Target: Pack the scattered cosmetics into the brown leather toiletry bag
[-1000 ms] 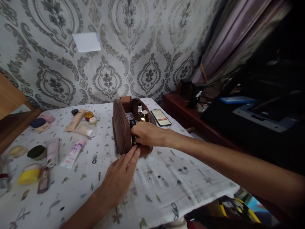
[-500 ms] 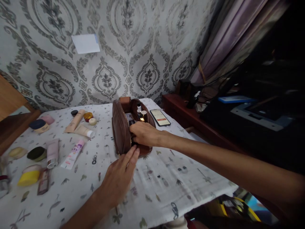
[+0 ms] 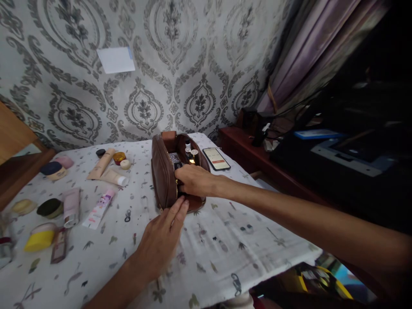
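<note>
Here's the right hand (image 3: 195, 180) inside the open brown leather-look pouch (image 3: 162, 176), far-middle on the white patterned cloth-covered bench (image 3: 225, 240); fingertips hidden, grip impossible to tell! The left hand (image 3: 161, 236), fingers outstretched, touches the near rim, apparently steadying it.

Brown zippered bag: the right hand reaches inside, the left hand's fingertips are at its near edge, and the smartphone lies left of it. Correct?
Only the side is wrong: the head view shows the smartphone lying to the right of the brown zippered bag.
</note>
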Available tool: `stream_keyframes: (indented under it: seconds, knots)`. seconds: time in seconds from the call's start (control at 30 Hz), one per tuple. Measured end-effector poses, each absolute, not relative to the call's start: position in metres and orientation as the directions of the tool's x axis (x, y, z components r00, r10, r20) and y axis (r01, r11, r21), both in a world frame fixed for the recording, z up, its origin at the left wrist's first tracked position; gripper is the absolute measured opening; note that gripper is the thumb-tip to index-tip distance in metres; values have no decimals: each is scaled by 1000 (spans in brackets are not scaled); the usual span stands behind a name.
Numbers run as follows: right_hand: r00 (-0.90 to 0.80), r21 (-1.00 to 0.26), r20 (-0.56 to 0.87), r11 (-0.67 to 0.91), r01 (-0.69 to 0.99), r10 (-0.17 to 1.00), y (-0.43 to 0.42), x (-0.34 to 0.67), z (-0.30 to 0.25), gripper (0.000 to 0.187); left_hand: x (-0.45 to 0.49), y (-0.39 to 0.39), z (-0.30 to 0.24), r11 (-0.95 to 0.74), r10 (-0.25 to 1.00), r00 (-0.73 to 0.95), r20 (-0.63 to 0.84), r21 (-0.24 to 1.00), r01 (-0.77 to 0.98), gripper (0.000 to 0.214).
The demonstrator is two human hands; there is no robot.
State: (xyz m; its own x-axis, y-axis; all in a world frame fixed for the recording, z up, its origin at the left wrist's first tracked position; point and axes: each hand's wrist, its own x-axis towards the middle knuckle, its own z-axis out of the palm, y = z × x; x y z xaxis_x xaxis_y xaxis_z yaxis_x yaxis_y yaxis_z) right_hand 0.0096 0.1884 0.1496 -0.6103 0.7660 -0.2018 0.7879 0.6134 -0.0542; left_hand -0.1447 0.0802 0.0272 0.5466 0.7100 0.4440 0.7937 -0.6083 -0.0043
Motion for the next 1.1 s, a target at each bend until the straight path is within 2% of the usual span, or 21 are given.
stream_keyframes:
  seconds: [0.2,0.33,0.5,0.67,0.73,0.83,0.97,1.1]
  knots:
    - [-633,-90,-191,629,772,750,190,12,156,22,-146,81,26,-606,710,550,440,-15,795,63]
    - [-628,-131,-94,616,777,773,184,17,170,21,-145,81,30,-624,698,545,465,20,781,64]
    - [-548,-330,126,556,763,827,168,30,183,20,-144,83,38,-641,685,526,504,74,764,65]
    - [-464,-533,318,561,633,827,153,45,167,24,-150,83,51,-689,603,536,590,48,723,60]
    - [-439,-554,414,603,574,798,145,49,156,29,-156,81,57,-704,561,539,629,19,710,52]
    - [-463,-509,558,725,463,688,128,49,139,35,-173,75,61,-676,547,519,657,-20,737,37]
    - [-594,-405,627,862,303,504,102,37,111,35,-214,68,56,-489,674,370,639,11,872,28]
    - [-717,-429,549,881,199,430,86,16,76,42,-274,60,49,-33,837,17,547,19,999,23]
